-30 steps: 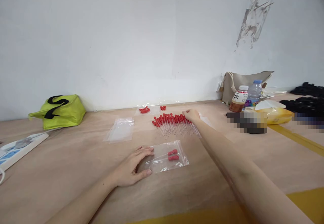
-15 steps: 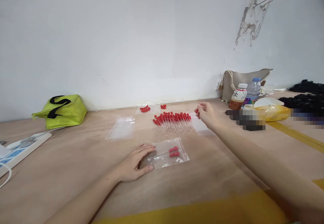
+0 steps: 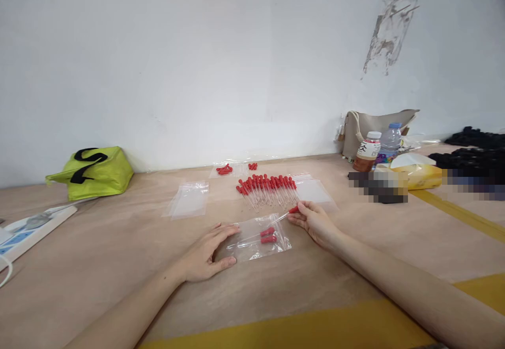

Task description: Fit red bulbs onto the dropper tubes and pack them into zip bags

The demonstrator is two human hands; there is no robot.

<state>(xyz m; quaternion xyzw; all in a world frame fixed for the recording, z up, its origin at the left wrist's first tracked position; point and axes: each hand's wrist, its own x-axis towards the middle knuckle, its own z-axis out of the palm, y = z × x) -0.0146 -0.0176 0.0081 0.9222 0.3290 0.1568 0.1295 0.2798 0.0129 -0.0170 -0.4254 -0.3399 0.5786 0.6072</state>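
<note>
My right hand (image 3: pixel 313 222) pinches a glass dropper (image 3: pixel 293 210) by its red rubber bulb, with the clear tube pointing left over the open-end side of a zip bag (image 3: pixel 252 253). Inside that clear bag lie two red-bulbed droppers (image 3: pixel 269 239), their tubes toward the left. My left hand (image 3: pixel 207 253) rests on the table with thumb and fingers spread, fingertips at the bag's left edge. Behind the bag, several droppers (image 3: pixel 266 183) are lined up in a row with bulbs toward the wall.
Flat zip bags (image 3: pixel 187 199) lie at left, with more bags (image 3: pixel 315 190) at right. Loose red bulbs (image 3: pixel 224 169) sit near the wall. A green bag (image 3: pixel 100 172), a power strip (image 3: pixel 37 228), bottles (image 3: pixel 367 151) and a tissue pack (image 3: pixel 422 175) stand around the edges.
My right hand has come nearer and a little left, from beside the dropper row to the zip bag's right side, carrying a dropper. My left hand stays at the bag.
</note>
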